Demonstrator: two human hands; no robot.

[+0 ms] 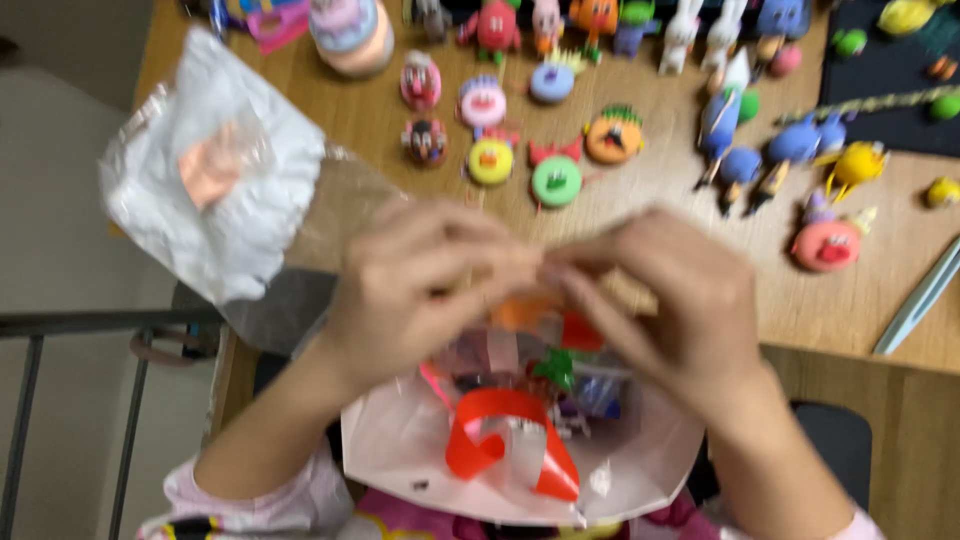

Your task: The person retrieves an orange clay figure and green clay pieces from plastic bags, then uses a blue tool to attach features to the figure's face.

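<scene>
- Pinching with both hands at once: your left hand and your right hand meet fingertip to fingertip at the middle of the view, fingers drawn together on something small between them. Motion blur hides what that is.
- Just below the fingertips sits a clear plastic packet with mixed colours inside: orange, green, blue, pink. Your hands are over its upper edge; whether they grip the packet itself you cannot tell from this view.
- Under the packet lies a pale pink bag, close to your body, with a curled orange-red strip lying on top of it.
- Up to the left, a second clear bag stands above your left wrist, holding white material and a peach-coloured lump. It touches neither hand.
- Beyond your hands, the wooden table carries rows of small clay figures, well apart from your fingers.
- Nearest of these: a green round face, a yellow round face, an orange round face.
- Off to the right: a red-pink round figure, and blue bird-like figures further back.
- A pale blue-green flat tool lies slanted at the right edge of the table.
- Lower left: a dark metal rail over a pale floor.
- Your sleeves show pink at the bottom corners.
</scene>
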